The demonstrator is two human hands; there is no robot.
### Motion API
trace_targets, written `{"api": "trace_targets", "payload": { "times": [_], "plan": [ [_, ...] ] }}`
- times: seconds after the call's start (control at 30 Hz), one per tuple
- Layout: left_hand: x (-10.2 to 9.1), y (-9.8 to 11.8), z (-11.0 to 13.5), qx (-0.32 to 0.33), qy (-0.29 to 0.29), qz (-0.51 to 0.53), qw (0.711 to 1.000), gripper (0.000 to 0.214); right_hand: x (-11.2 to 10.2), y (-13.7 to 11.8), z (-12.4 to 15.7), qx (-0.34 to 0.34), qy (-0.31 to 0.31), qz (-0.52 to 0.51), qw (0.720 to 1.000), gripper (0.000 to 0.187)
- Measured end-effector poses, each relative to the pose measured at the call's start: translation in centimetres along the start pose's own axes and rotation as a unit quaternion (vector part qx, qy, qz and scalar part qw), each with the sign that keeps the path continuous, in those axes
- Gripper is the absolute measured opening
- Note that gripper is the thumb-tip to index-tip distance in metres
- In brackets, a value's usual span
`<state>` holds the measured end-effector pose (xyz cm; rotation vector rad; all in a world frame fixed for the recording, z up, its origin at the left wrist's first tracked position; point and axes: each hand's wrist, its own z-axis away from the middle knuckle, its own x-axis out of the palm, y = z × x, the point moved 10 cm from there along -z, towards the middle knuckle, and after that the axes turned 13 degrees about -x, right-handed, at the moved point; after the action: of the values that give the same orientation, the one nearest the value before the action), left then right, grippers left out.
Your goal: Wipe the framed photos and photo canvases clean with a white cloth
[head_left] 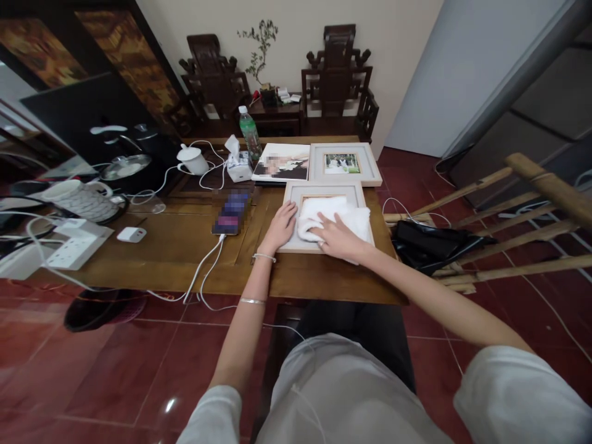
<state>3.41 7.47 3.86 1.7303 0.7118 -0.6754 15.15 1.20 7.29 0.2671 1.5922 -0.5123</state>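
Observation:
A light-coloured picture frame (289,246) lies flat near the front edge of the wooden table. My left hand (281,225) grips its left side, fingers over the border. On top of the frame is a folded white cloth (356,219), covering most of the middle. My right hand (340,237) is closed on this cloth and presses it against the frame, with some fingers spread over the fabric. Directly behind lies a second picture frame (370,166) with a photo in it. Left of that one is a photo book or panel (282,161), its picture partly blurred.
Left on the table are a charging phone (231,213), a tissue box (239,168), a green-labelled bottle (250,132), a white teapot (193,160), a patterned pitcher (81,200) and a power strip (76,243). White cables run over the front edge. A wooden rack (490,185) stands right.

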Motion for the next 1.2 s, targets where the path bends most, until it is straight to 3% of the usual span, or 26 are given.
{"api": "trace_targets", "payload": {
  "times": [0.17,0.27,0.4,0.53,0.73,0.83,1.07,1.2],
  "plan": [
    [0.0,-0.1,0.0,0.004,-0.001,-0.002,1.000,0.043,-0.9,6.8,-2.8,0.053,0.053,0.093,0.993,0.057],
    [-0.1,0.0,0.0,-0.005,-0.002,0.010,1.000,0.045,-1.8,8.9,-4.9,0.074,0.088,0.118,0.986,0.060],
    [-1.3,0.4,0.3,-0.035,0.023,0.071,0.997,0.055,-1.4,8.4,-8.0,0.069,0.072,0.116,0.988,0.053],
    [-2.1,1.3,0.7,-0.030,0.042,0.108,0.993,0.059,-0.4,5.1,-8.8,0.050,0.018,0.127,0.990,0.044],
    [-1.8,1.2,0.7,-0.042,0.028,0.106,0.993,0.057,0.1,-1.6,-5.6,-0.014,-0.059,0.133,0.989,0.041],
    [-1.3,0.6,0.4,-0.041,0.014,0.078,0.996,0.053,0.3,-3.3,-3.1,-0.037,-0.094,0.127,0.987,0.041],
    [0.0,-0.3,-0.1,0.001,0.007,0.004,1.000,0.041,-0.6,0.1,4.3,0.044,-0.116,0.140,0.982,0.044],
    [0.3,-1.0,-0.5,-0.022,-0.008,0.012,1.000,0.041,-1.0,0.4,5.3,0.037,-0.113,0.156,0.981,0.041]
  ]
}}
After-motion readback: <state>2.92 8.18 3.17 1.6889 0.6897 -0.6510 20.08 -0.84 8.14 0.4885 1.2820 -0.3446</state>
